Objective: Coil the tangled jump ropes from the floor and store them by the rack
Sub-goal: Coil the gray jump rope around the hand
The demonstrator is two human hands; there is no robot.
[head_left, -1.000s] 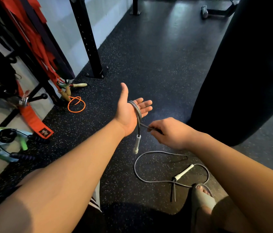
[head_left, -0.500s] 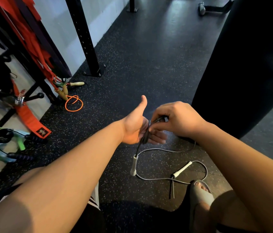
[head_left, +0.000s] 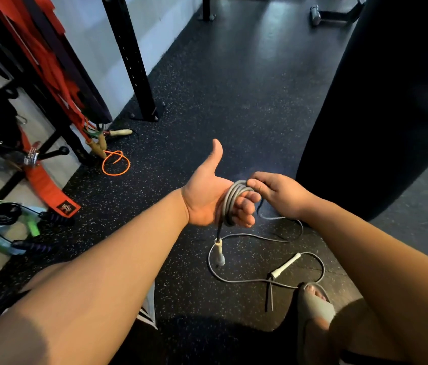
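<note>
A grey jump rope [head_left: 230,204] is wound in several turns around the fingers of my left hand [head_left: 211,196], thumb raised. One white handle [head_left: 218,252] dangles below that hand. My right hand [head_left: 278,193] pinches the rope at the top of the coil. The loose length of the rope lies looped on the floor, with the second white handle [head_left: 285,265] near my sandalled foot [head_left: 315,304]. An orange rope [head_left: 116,163] with wooden handles lies by the rack post [head_left: 128,59].
A heavy black punching bag [head_left: 381,101] hangs close on the right. Red straps [head_left: 47,61] hang on the left rack. A green and black rope bundle [head_left: 10,225] lies at far left. Dark speckled rubber floor stretches ahead.
My left hand has turned and rolled while my right hand laid more turns of grey rope around its fingers. The coil is thicker and the dangling handle hangs lower.
</note>
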